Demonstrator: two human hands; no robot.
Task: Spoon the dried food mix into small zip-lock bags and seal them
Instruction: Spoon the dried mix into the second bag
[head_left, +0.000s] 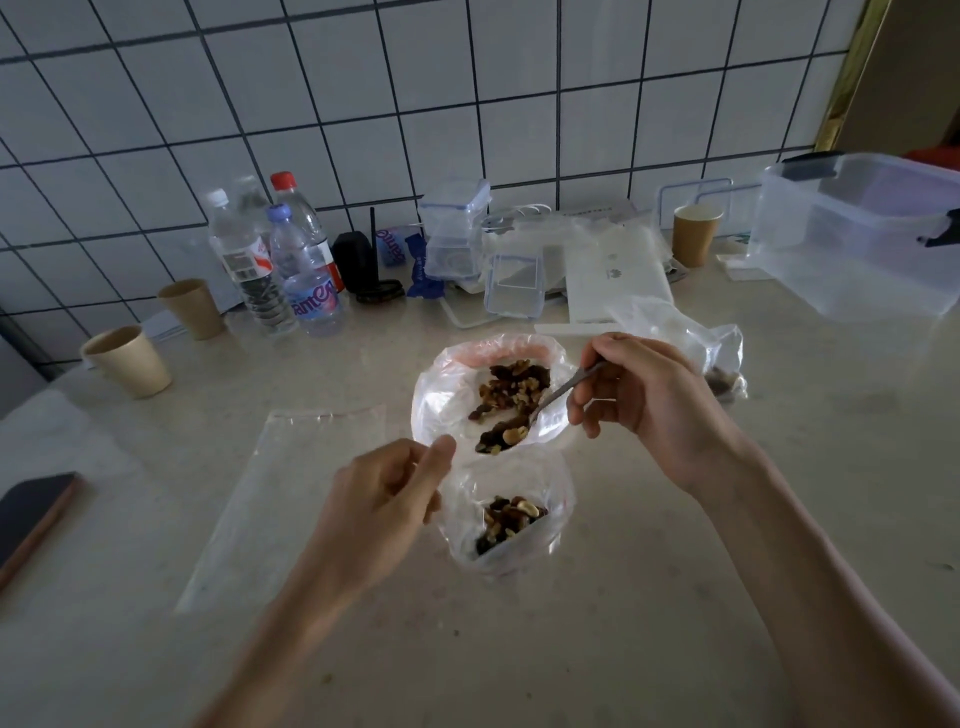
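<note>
Between the curled fingers of the right hand (639, 400), a thin metal spoon (550, 402) is being pinched by its handle, its bowl heaped with dried food mix (501, 439) of pale peanuts and dark raisins. That loaded bowl is hanging just past the near lip of a large clear bag (441, 400), which is sitting wide open on the pale countertop (675, 597) with a mound of the same nuts and fruit inside. Directly below the spoon, a small zip-lock bag (511, 519) is standing open and already holding a dark clump of mix. The left hand (384, 512) is gripping that small bag's left rim, thumb pointing up and fingers folded round the plastic. Left of the hands, an empty clear bag (291, 488) is lying flat. Farther back, water bottles (280, 260), paper cups (130, 361) and clear plastic containers (852, 234) are crowding the tiled wall (467, 78).
</note>
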